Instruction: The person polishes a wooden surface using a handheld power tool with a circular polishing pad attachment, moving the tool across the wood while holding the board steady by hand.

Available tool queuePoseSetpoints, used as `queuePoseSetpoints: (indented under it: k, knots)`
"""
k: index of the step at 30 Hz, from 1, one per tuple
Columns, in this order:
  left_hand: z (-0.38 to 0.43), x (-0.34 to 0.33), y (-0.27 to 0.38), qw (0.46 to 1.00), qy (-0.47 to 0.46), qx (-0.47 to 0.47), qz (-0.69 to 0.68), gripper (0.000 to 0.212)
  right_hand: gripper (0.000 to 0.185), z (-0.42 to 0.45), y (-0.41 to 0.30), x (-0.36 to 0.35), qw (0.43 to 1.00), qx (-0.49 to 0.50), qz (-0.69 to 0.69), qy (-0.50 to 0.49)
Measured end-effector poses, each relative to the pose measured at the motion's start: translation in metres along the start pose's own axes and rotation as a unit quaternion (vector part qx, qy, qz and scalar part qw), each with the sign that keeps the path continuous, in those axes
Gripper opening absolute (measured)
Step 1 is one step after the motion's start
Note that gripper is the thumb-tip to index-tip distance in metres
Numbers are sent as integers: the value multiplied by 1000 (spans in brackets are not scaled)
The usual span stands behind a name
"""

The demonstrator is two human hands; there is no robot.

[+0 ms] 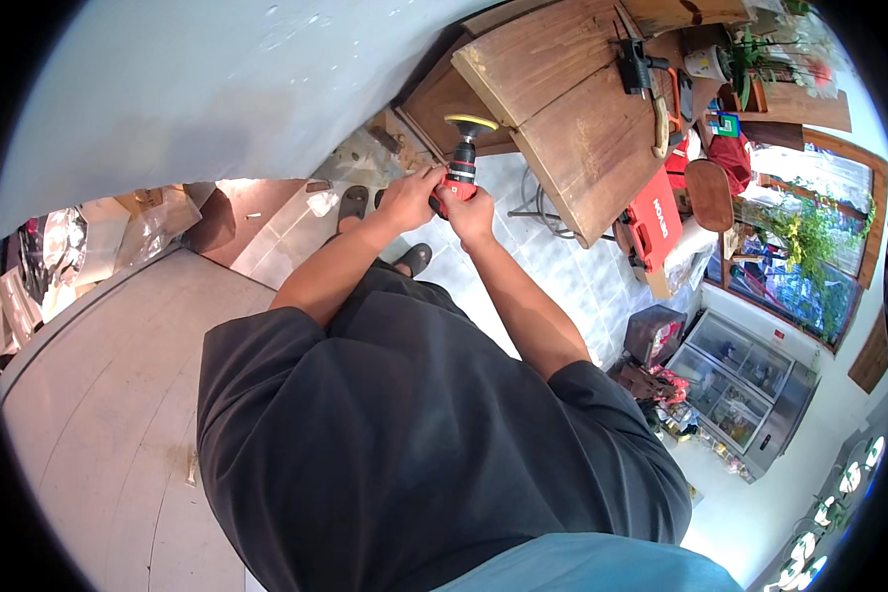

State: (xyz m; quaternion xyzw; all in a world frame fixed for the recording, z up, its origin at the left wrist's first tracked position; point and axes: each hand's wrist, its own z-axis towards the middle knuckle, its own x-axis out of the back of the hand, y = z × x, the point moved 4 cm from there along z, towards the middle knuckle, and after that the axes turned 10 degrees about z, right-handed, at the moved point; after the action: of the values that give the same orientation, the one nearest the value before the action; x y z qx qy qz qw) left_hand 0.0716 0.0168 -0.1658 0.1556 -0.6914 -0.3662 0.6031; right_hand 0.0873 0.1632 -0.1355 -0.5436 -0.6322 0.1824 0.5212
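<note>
Both of my hands are on a red and black cordless drill (459, 174), held out in front of my body over the tiled floor. A round sanding or polishing pad (471, 124) with a yellow rim is mounted in its chuck and points away from me. My left hand (412, 198) grips the drill's left side. Around the rear of the red housing is my right hand (469, 214), its thumb on top. My fingers hide most of the handle. The pad is close to the near corner of a wooden table (562, 148); whether they touch I cannot tell.
On the table lie a wooden-handled saw (660, 126) and a black tool (634, 66). A red DEVON case (653, 218) sits beyond its right edge. A white wall (214, 89) rises at left. Metal stool legs (544, 207) show under the table. Behind is a glass-door cabinet (740, 377).
</note>
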Motion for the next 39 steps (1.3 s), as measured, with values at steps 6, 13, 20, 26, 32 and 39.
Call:
queuePoseSetpoints:
  k: [6, 13, 20, 26, 32, 39]
  knots:
    - [-32, 0, 8, 992, 29, -53, -109, 67, 63, -29, 7, 13, 998, -53, -23, -2]
    - [-33, -14, -8, 892, -146, 97, -416, 52, 80, -29, 18, 6, 937, -239, 236, -95]
    - [-3, 16, 8, 798, -117, 120, -578, 18, 58, 1, -40, -28, 835, -212, 428, -274]
    - [9, 19, 5, 754, -143, 198, -609, 17, 47, 14, -58, -38, 890, -203, 383, -142]
    - [6, 7, 9, 738, -122, 229, -623, 18, 46, 19, -49, -36, 881, -221, 411, -80]
    - [-3, -7, 10, 731, -102, 225, -636, 32, 47, 8, -42, -28, 885, -250, 388, -66]
